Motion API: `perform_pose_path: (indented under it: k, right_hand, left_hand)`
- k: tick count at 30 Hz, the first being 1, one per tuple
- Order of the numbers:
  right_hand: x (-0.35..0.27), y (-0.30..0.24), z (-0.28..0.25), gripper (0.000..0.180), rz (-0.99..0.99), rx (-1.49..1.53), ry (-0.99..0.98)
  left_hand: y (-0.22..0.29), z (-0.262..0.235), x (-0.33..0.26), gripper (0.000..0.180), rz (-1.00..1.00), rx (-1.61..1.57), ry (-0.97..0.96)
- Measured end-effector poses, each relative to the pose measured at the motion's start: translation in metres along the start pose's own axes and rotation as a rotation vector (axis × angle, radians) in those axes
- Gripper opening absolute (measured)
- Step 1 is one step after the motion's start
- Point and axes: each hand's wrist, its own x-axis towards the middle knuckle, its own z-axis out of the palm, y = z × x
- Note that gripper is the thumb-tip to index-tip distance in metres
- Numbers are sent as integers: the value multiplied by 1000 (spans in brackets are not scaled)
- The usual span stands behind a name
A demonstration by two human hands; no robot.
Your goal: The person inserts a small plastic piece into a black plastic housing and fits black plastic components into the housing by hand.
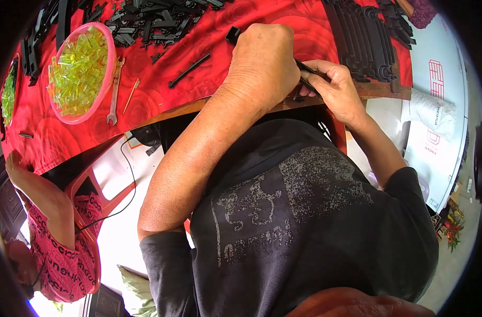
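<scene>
My right hand (338, 94) pinches a slim black plastic part (306, 75) between thumb and fingers, over the table's front edge. My left hand (266, 62) is closed in a fist right against that part, its back turned up. Its fingertips are hidden, so what it grips I cannot make out. A small black block-like end (233, 35) shows beside the left knuckles; whether it is held or lies on the cloth cannot be told. Left of my left wrist a thin black rod-like part (189, 71) lies on the red tablecloth (161, 100).
A pink basket (112, 79) of yellow-green clear pieces stands at left, beside a wrench (114, 95) and a thin wooden stick (131, 96). Black parts pile up at the back (156, 24); long black parts (360, 42) lie in rows at right. Another person's arm (48, 203) rests at the left.
</scene>
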Motion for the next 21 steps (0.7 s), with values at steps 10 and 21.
perform_pose_path:
  k: [10,21]
  right_hand:
    - [-2,4,5,22,-6,3,32]
    - [-2,2,4,22,5,20,14]
  left_hand:
    - [-4,0,-4,2,23,36,6]
    - [9,-4,-10,18,-142,153,-45]
